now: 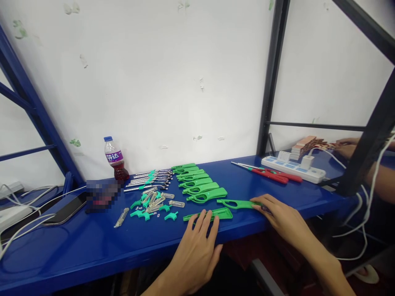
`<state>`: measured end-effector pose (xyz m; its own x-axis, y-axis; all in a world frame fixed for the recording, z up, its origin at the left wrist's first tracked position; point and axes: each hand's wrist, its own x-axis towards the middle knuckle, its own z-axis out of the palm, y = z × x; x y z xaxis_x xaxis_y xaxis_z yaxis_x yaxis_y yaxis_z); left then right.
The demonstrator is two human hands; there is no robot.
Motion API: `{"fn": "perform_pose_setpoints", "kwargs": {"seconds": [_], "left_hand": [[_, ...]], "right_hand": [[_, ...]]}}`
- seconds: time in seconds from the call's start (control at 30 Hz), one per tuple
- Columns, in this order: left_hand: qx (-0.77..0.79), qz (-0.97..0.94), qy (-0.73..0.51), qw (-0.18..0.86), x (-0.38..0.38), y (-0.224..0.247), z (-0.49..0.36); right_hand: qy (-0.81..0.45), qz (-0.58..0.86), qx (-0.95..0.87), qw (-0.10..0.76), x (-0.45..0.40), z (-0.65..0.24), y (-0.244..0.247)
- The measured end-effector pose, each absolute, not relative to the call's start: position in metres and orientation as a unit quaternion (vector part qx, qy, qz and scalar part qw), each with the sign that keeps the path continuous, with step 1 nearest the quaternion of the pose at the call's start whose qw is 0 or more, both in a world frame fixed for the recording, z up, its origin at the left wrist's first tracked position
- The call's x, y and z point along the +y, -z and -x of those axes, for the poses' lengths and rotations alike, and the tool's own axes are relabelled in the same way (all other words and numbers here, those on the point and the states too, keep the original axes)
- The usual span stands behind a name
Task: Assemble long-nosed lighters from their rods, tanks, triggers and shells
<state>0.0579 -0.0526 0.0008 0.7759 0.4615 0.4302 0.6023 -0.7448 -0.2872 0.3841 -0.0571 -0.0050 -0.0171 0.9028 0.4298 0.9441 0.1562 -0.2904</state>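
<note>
My left hand (199, 242) lies with its fingers spread over an open green half-shell (224, 213) near the table's front edge. My right hand (277, 213) grips the right end of another green shell (239, 204), whose narrow tip points left. Behind them several green handle shells (200, 189) form a column. Metal rods (145, 183) with teal pieces lie left of the column. Nearer the front are scattered clear plastic parts (177, 203) and teal triggers (171, 216).
On the blue table (123, 246) stand a bottle (114, 158) and, at left, a phone (66, 209) with cables. Two red lighters (271, 174) and a power strip (293, 168) lie at right. Another person's hand (347, 148) is beyond the black frame.
</note>
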Motion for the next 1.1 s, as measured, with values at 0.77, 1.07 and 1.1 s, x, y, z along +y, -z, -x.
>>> {"fn": "perform_pose_setpoints", "kwargs": {"seconds": [0.77,1.07,1.1], "left_hand": [[-0.316,0.935,0.142,0.072,-0.044,-0.006,-0.070],[-0.273,0.934,0.187,0.132,-0.043,-0.001,-0.068],[-0.258,0.934,0.201,0.145,-0.044,0.000,-0.067]], "right_hand": [[-0.100,0.603,-0.739,0.283,-0.051,-0.374,-0.006],[-0.106,0.570,-0.747,0.324,-0.050,-0.369,-0.011],[-0.104,0.565,-0.750,0.328,-0.050,-0.365,-0.012]]}}
